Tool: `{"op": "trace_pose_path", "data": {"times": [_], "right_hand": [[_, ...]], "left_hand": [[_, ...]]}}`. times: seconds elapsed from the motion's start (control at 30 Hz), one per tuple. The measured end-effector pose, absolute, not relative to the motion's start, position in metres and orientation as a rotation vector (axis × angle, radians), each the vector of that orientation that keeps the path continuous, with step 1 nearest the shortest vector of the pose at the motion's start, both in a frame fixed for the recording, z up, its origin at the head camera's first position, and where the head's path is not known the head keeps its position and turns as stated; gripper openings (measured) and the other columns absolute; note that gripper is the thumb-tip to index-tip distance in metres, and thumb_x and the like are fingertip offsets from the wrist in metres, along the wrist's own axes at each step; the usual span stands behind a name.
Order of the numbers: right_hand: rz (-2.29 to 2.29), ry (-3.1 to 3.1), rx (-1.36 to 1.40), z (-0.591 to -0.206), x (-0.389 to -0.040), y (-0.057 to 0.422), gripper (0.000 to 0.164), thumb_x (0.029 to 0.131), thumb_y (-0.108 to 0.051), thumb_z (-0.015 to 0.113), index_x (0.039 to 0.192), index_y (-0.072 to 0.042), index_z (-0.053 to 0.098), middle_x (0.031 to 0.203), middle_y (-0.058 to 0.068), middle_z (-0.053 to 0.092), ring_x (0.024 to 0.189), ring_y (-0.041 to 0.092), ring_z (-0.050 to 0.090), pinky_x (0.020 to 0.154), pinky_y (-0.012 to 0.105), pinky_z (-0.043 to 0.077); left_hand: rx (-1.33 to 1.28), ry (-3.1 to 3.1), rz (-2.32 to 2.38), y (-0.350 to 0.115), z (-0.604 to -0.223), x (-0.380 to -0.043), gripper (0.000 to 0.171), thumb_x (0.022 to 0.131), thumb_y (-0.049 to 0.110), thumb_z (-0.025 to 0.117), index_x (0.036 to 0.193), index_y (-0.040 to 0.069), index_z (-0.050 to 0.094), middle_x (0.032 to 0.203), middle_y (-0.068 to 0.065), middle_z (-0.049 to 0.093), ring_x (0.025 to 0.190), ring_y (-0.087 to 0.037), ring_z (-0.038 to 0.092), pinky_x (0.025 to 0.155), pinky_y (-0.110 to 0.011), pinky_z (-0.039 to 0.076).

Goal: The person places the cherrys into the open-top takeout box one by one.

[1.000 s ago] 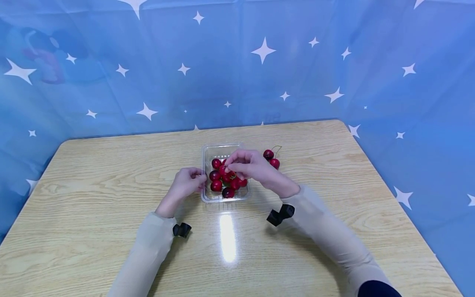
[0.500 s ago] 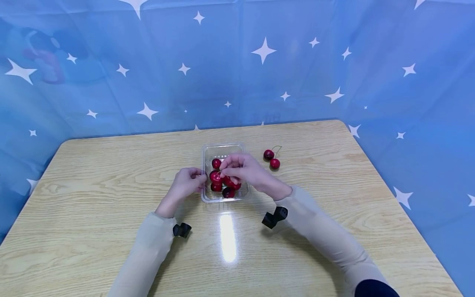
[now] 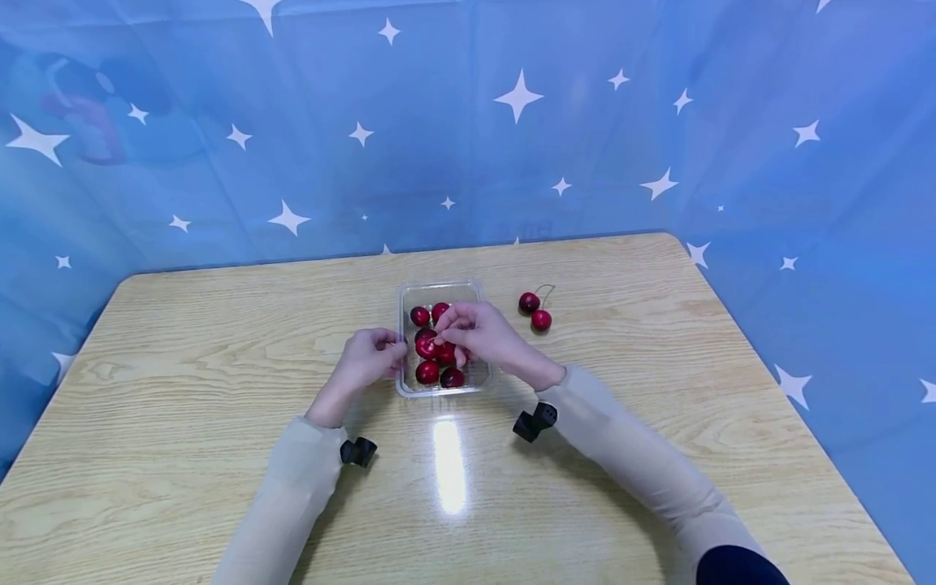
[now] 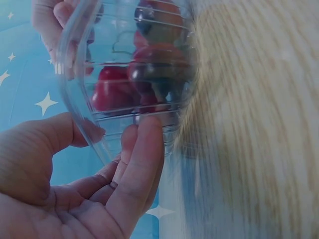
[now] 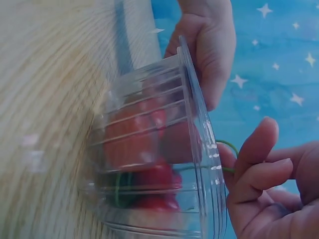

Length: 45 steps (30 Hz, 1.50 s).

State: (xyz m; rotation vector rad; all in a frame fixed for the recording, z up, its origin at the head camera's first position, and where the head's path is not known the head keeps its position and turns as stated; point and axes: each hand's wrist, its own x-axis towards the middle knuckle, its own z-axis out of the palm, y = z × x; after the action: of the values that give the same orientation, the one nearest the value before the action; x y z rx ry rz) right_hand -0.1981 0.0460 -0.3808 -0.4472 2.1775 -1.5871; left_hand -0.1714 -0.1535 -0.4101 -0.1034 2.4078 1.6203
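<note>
A clear plastic box (image 3: 439, 286) holding several dark red cherries (image 3: 427, 372) stands on the wooden table. My left hand (image 3: 369, 357) grips its left wall; in the left wrist view the thumb is at the rim and the fingers (image 4: 142, 164) lie against the outer side. Above the right part of the box, my right hand (image 3: 483, 333) pinches the stem of a bright red cherry (image 3: 426, 348). Green stem (image 5: 228, 145) shows at those fingertips in the right wrist view. Some cherries in the box are hidden beneath the right hand.
Two cherries (image 3: 541, 320) with stems lie on the table (image 3: 219, 366), right of the box. A blue cloth (image 3: 439, 146) with white stars hangs behind the table and along its sides.
My right hand has moved a little left and down over the box with the cherry. Some cherries inside have shifted. The left hand stays at the box's left side.
</note>
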Motion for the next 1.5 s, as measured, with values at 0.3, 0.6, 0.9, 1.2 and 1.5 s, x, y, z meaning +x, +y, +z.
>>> {"op": "trace_pose_path", "data": {"times": [0.3, 0.6, 0.9, 1.2, 1.5], "right_hand": [[-1.522, 2.233, -0.510, -0.384, -0.198, 0.041, 0.006, 0.087, 0.000, 0.062, 0.093, 0.000, 0.060, 0.083, 0.021, 0.064, 0.045, 0.014, 0.052, 0.052, 0.040, 0.053], [-1.497, 2.228, -0.602, -0.384, -0.193, 0.044, 0.007, 0.086, 0.000, 0.065, 0.092, -0.001, 0.062, 0.079, 0.009, 0.061, 0.050, 0.020, 0.055, 0.055, 0.042, 0.055], [-1.649, 2.202, -0.542, -0.381, -0.200, 0.056, 0.011, 0.088, -0.003, 0.062, 0.097, 0.003, 0.061, 0.083, 0.021, 0.060, 0.054, 0.015, 0.053, 0.056, 0.038, 0.054], [-1.678, 2.189, -0.411, -0.374, -0.204, 0.067, 0.012, 0.089, -0.009, 0.063, 0.097, 0.000, 0.063, 0.092, 0.031, 0.056, 0.059, 0.030, 0.052, 0.050, 0.030, 0.046], [-1.703, 2.185, -0.399, -0.372, -0.207, 0.076, 0.021, 0.089, -0.009, 0.063, 0.103, 0.006, 0.061, 0.085, 0.030, 0.057, 0.059, 0.029, 0.052, 0.047, 0.024, 0.037]], "left_hand": [[-0.109, 2.414, 1.611, -0.153, -0.409, -0.171, 0.027, 0.089, 0.005, 0.052, 0.110, -0.011, 0.059, 0.087, -0.017, 0.063, 0.070, -0.016, 0.061, 0.067, -0.029, 0.058], [-0.110, 2.421, 1.587, -0.154, -0.410, -0.172, 0.027, 0.090, 0.007, 0.054, 0.110, -0.011, 0.059, 0.088, -0.018, 0.063, 0.072, -0.017, 0.061, 0.067, -0.029, 0.058], [-0.110, 2.424, 1.585, -0.154, -0.411, -0.172, 0.028, 0.090, 0.007, 0.053, 0.111, -0.010, 0.059, 0.089, -0.017, 0.063, 0.072, -0.016, 0.062, 0.067, -0.030, 0.058], [-0.110, 2.421, 1.590, -0.154, -0.410, -0.172, 0.027, 0.089, 0.007, 0.053, 0.110, -0.010, 0.060, 0.088, -0.016, 0.063, 0.071, -0.016, 0.061, 0.066, -0.029, 0.058], [-0.092, 2.430, 1.587, -0.155, -0.411, -0.172, 0.027, 0.090, 0.007, 0.053, 0.111, -0.011, 0.059, 0.089, -0.018, 0.063, 0.072, -0.017, 0.061, 0.067, -0.031, 0.058]]}}
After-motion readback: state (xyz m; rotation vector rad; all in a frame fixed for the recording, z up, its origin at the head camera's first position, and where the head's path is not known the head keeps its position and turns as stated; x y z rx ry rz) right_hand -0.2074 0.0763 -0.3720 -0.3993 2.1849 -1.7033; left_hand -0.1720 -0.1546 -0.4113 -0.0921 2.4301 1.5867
